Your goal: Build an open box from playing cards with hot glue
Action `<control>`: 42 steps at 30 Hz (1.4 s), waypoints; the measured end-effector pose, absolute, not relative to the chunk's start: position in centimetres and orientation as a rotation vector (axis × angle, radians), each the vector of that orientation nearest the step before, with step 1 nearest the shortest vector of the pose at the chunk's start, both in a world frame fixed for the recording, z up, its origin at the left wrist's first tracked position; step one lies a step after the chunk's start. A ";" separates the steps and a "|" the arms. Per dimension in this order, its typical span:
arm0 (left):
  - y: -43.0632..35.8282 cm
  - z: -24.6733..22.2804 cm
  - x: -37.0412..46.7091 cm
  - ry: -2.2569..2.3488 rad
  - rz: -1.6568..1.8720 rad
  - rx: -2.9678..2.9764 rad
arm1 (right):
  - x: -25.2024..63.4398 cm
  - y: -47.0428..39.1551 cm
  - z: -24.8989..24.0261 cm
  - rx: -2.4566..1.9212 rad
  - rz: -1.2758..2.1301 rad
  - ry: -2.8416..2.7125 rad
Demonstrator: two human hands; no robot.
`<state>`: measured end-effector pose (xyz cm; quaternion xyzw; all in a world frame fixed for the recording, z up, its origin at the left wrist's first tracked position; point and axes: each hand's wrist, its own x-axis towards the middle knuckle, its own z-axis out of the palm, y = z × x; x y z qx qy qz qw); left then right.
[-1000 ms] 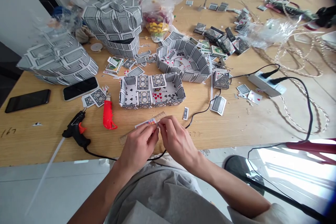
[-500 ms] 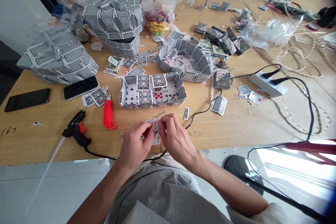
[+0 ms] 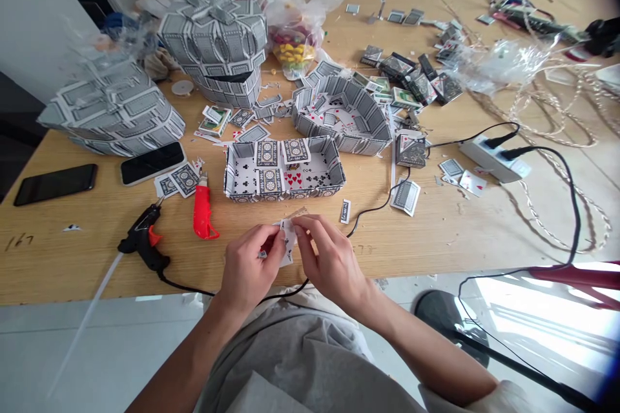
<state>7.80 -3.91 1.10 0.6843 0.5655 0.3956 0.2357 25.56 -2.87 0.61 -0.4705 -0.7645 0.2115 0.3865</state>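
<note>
Close to the table's front edge, a playing card (image 3: 287, 242) with an A in its corner is pinched between thumb and fingers of my left hand (image 3: 252, 261). My right hand (image 3: 330, 257) is closed at the card's upper right edge, thumb and fingertips pressed together on it. Partly hidden behind my fingers lies a ruler (image 3: 296, 212). Just beyond sits a long open box made of playing cards (image 3: 310, 192), with patterned card backs laid across its middle. A narrow card strip (image 3: 345, 211) rests to the right of my hands.
On the left are a black glue gun (image 3: 144, 239), a red utility knife (image 3: 203, 213) and two phones (image 3: 55, 184). Behind stand larger card-built boxes (image 3: 213, 39) and an open heart-shaped one (image 3: 361, 142). A black cable (image 3: 372, 208) runs to a power strip (image 3: 494, 158).
My right hand's fingers have shifted slightly along the card, and more of the card's face with its A shows. The whole view has moved a little.
</note>
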 end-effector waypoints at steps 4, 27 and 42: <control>-4.0 1.2 8.0 1.524 1.108 1.986 | 25.1 -3.0 0.2 -1.223 0.498 -1.879; -4.0 0.8 8.3 1.599 1.136 1.965 | 23.8 -2.2 -0.6 -1.380 0.402 -1.961; -3.8 1.2 7.7 1.614 1.113 1.753 | 23.8 -2.1 -0.2 -1.319 0.645 -1.863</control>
